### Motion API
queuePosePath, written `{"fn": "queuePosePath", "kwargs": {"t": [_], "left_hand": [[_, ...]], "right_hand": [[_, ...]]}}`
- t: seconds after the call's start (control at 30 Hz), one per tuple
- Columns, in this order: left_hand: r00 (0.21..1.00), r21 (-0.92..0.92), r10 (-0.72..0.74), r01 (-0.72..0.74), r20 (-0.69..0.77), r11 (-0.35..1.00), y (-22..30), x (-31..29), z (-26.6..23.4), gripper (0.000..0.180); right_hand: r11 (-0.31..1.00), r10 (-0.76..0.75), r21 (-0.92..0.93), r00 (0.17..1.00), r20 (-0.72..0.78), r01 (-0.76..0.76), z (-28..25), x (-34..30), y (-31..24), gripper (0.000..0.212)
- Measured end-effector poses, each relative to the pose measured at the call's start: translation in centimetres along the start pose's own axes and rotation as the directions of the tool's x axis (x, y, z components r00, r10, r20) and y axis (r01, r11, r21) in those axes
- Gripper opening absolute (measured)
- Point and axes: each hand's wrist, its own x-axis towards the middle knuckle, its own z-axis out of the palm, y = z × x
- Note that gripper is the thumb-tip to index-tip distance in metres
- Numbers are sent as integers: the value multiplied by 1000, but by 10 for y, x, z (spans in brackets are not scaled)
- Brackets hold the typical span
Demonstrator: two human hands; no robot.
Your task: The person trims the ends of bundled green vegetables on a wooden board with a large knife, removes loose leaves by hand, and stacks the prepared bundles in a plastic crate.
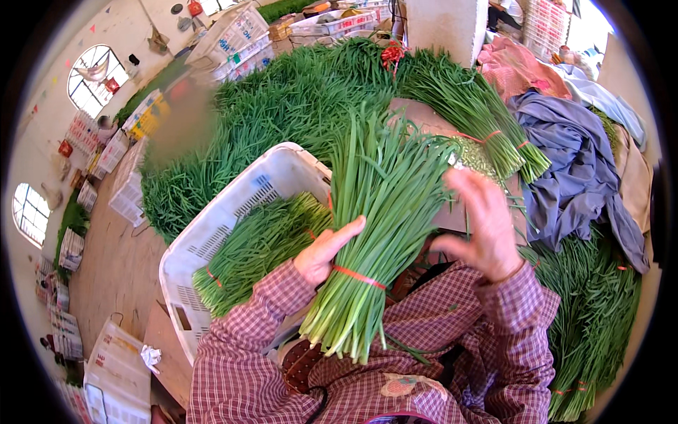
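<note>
A thick bunch of long green chives stands tilted in front of me, its pale cut ends toward my lap. An orange-red band goes round its lower part. My left hand grips the bunch from the left, thumb laid across the stems and the other fingers hidden behind. To the right of the leaves my right hand is raised, fingers apart and slightly blurred, holding nothing. At left, a white plastic crate holds more banded chives lying on their side.
Loose chives are heaped beyond the crate. Banded bunches lie on a brown board at far right, with blue-grey cloth beside them. More chives lie at my right. Stacked crates stand far left.
</note>
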Motion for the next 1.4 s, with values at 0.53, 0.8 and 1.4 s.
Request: {"fn": "queuePosePath", "kwargs": {"t": [0.53,0.8,1.4], "left_hand": [[853,649,428,-511,300,563,107,-61,49,40],[542,513,659,-816,521,266,119,-54,86,104],[570,429,670,-815,475,390,43,-12,72,79]], "right_hand": [[795,228,600,960,-164,-87,-19,84,-14,66],[285,422,936,904,73,-209,-17,77,-28,66],[716,110,690,993,43,-109,46,28,-8,94]]}}
